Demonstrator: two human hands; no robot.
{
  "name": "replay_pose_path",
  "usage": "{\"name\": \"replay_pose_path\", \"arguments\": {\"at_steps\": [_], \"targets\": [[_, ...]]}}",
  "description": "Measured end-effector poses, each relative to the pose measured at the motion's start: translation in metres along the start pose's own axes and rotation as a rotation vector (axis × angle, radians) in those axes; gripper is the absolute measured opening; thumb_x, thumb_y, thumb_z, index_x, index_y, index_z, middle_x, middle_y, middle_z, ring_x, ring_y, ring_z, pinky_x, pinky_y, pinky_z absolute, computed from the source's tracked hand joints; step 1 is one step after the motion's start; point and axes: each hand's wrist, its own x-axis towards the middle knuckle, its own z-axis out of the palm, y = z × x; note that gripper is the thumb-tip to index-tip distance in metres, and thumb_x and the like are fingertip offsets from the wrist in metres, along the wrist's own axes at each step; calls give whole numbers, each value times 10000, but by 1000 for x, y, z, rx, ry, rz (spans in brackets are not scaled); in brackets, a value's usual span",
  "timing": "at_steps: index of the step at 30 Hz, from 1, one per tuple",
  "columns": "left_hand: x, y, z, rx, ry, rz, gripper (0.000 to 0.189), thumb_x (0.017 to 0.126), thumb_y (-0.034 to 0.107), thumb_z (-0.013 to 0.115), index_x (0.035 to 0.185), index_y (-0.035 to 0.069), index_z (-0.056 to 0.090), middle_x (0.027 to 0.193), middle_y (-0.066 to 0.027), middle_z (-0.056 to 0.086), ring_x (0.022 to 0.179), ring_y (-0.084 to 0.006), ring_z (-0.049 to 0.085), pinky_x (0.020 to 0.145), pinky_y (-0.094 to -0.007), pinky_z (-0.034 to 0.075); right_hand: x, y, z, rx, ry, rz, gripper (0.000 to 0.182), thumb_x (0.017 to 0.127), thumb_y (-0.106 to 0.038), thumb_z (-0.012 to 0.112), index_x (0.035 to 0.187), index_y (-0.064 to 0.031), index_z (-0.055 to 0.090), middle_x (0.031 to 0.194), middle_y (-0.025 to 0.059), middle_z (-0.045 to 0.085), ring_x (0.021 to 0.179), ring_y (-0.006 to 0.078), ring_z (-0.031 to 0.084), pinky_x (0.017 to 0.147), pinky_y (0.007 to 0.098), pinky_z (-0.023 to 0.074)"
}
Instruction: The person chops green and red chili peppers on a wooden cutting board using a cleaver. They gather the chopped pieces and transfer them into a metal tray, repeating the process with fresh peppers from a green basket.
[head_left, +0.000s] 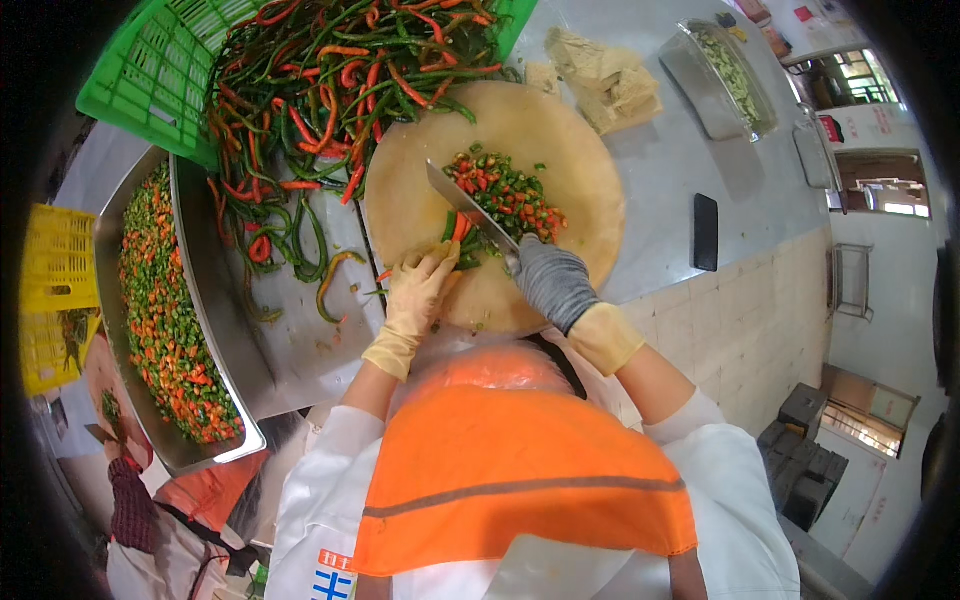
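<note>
My right hand (553, 281), in a grey knit glove over a yellowish one, grips a cleaver (474, 210) by its handle. The blade slants up and to the left across a round chopping board (585, 180). Under a yellowish glove, the bent fingers of my left hand (421, 285) press on a small bunch of red and green chilies (463, 238) left of the blade. To the right of the cleaver lies a pile of chopped chilies (517, 191) on the board. The held ends of the bunch are hidden under my fingers.
Whole chilies (330, 97) spill from a tipped green crate (150, 90) beyond the board. A deep steel pan (259, 367) of chopped chilies stands left. Right are crumpled tan cloth (604, 79), a clear tub (697, 90) and a phone (705, 232). A co-worker's sleeve (131, 506) shows lower left.
</note>
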Motion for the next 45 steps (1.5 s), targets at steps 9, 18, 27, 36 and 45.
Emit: {"name": "replay_pose_path", "arguments": {"at_steps": [9,18,27,36,45], "targets": [[-6,-4,-3,-68,-38,-51,301,753,161,657,1044,102,603,1012,-43,587,1029,-263,521,837,-401,440,7,-6,23,15,-19,95,276,887,-300,478,887,-27,520,668,204,607,645,376,607,587,476,477],[-9,-21,-5,-170,-78,47,370,765,159,639,1126,95,587,1055,-59,590,1057,-271,510,876,-385,430,5,-11,-15,-38,-76,55,313,885,-309,489,894,-2,547,738,211,629,700,365,627,622,482,480],[-2,-23,-5,-207,-29,43,326,768,155,640,1086,91,612,999,-60,605,992,-271,536,856,-374,441,17,-12,14,-23,-5,75,300,882,-319,488,870,-26,553,725,198,628,698,354,633,604,469,483],[2,-24,-12,-304,-68,25,253,758,148,644,1005,91,637,978,-64,612,952,-277,557,812,-372,458,13,-8,4,-85,-9,-18,267,876,-280,493,838,-22,549,669,187,620,611,349,624,538,460,481],[-3,-25,-5,-270,-13,57,295,721,110,652,1016,100,638,956,-50,613,970,-250,537,815,-338,462,24,-17,-5,-87,-23,-11,279,885,-299,486,880,-28,551,703,202,624,658,359,630,581,474,484]]}}
